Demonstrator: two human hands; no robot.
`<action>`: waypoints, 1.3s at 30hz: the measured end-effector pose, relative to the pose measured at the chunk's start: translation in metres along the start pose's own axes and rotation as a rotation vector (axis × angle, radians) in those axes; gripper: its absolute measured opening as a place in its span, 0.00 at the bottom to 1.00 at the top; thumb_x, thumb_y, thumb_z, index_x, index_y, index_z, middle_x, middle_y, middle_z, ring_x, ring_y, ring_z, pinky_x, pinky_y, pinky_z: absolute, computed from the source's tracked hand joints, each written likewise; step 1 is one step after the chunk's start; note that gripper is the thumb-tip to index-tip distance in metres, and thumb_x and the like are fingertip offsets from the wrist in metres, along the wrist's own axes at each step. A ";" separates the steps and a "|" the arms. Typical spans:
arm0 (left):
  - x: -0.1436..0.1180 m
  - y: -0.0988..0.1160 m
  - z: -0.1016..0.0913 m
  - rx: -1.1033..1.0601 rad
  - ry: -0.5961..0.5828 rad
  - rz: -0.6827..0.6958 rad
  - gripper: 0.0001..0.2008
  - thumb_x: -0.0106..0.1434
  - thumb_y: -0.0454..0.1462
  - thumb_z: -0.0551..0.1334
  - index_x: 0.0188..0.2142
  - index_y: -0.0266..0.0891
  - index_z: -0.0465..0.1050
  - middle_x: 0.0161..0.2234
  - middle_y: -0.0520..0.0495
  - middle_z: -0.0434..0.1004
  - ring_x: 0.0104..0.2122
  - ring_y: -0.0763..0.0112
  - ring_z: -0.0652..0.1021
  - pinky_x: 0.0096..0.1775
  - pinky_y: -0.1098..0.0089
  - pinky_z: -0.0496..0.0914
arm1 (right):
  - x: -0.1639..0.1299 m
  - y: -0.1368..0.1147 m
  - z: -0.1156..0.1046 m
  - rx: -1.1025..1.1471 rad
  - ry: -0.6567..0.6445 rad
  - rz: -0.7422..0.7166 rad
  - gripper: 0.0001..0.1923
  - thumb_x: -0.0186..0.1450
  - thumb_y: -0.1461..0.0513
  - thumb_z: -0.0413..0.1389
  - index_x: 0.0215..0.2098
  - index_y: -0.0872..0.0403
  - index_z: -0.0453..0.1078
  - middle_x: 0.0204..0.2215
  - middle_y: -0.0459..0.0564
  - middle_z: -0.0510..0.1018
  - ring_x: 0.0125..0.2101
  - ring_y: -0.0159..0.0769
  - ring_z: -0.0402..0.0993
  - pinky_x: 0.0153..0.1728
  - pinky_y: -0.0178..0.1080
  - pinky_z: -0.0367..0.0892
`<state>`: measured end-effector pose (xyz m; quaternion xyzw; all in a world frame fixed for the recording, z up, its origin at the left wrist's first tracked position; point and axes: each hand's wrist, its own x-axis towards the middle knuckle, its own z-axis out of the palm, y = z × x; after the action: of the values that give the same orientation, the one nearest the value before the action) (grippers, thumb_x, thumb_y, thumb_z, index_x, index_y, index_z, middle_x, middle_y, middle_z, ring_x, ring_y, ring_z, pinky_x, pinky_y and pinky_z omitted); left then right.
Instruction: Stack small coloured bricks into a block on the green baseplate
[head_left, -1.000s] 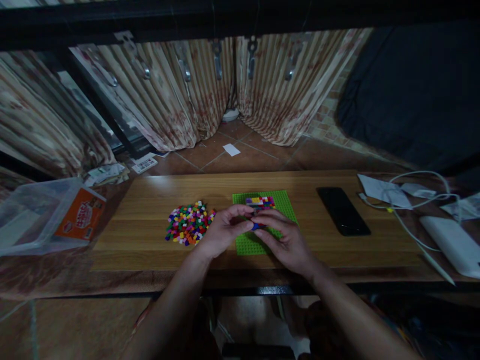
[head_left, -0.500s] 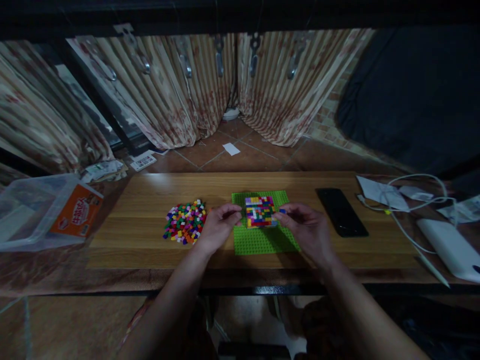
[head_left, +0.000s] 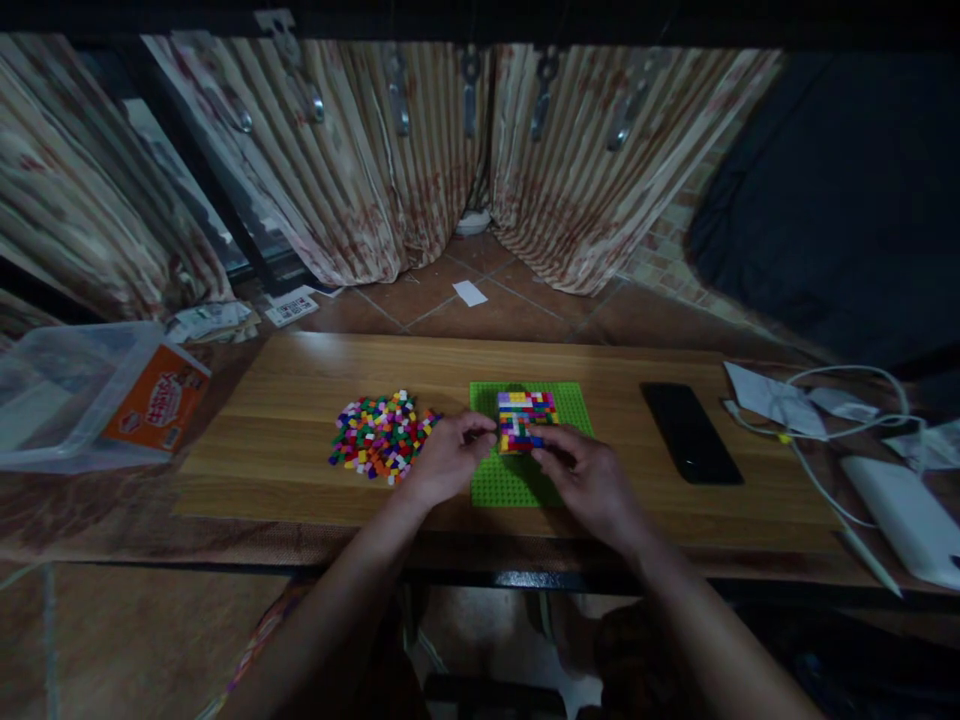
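Note:
A block of many-coloured toy bricks (head_left: 526,405) stands on the green studded baseplate (head_left: 517,492). By its left side is my left hand (head_left: 448,458), thumb and fingers pressed together; whatever may be between them is hidden. From the right, my right hand (head_left: 589,478) reaches to the block's near right part, its thumb and forefinger closed on a small blue toy brick (head_left: 537,442). The fingertips cover some of the front of the block. Left of the baseplate lies a loose pile of small coloured bricks (head_left: 375,432), partly beside my left wrist.
A black phone (head_left: 691,432) lies right of the baseplate on the wooden board (head_left: 262,440). White cables (head_left: 847,372), a white power bank (head_left: 904,520) and a pale pen (head_left: 870,555) are at far right. A clear plastic box (head_left: 82,400) with an orange label sits at far left.
My right hand has moved left, bringing the blue brick from beside the block onto its near right part. My left hand stays by the block's left side. The whole view has shifted slightly.

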<state>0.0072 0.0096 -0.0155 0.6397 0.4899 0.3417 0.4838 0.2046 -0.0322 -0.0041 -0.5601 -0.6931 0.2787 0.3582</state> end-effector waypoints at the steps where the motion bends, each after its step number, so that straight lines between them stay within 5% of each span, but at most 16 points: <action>1: -0.001 0.000 0.000 0.023 0.005 0.001 0.07 0.59 0.34 0.60 0.36 0.37 0.76 0.30 0.49 0.78 0.32 0.70 0.76 0.35 0.72 0.69 | 0.000 -0.002 0.002 -0.038 -0.006 -0.034 0.14 0.66 0.61 0.53 0.48 0.52 0.73 0.44 0.53 0.79 0.43 0.40 0.77 0.45 0.44 0.71; 9: -0.009 0.008 0.006 0.149 0.028 0.056 0.08 0.61 0.34 0.58 0.34 0.38 0.77 0.30 0.49 0.79 0.30 0.71 0.77 0.34 0.72 0.69 | 0.000 -0.008 0.023 -0.295 0.040 -0.119 0.13 0.65 0.65 0.50 0.45 0.56 0.73 0.39 0.56 0.80 0.38 0.42 0.77 0.42 0.45 0.72; 17: -0.018 0.002 0.012 0.252 0.003 0.087 0.10 0.62 0.37 0.58 0.40 0.42 0.78 0.38 0.48 0.81 0.36 0.68 0.79 0.37 0.69 0.72 | 0.004 -0.014 0.029 -0.246 0.120 0.026 0.10 0.61 0.63 0.54 0.41 0.54 0.72 0.29 0.50 0.79 0.26 0.37 0.76 0.29 0.38 0.70; 39: -0.023 0.010 0.014 0.310 0.005 0.156 0.10 0.63 0.34 0.57 0.39 0.41 0.78 0.38 0.48 0.82 0.37 0.67 0.80 0.42 0.67 0.72 | 0.004 -0.012 0.025 -0.193 0.147 -0.042 0.08 0.63 0.62 0.53 0.37 0.53 0.74 0.33 0.51 0.81 0.31 0.40 0.78 0.36 0.42 0.71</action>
<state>0.0165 -0.0164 -0.0089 0.7418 0.4869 0.3002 0.3502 0.1770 -0.0310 -0.0089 -0.5962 -0.7001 0.1611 0.3583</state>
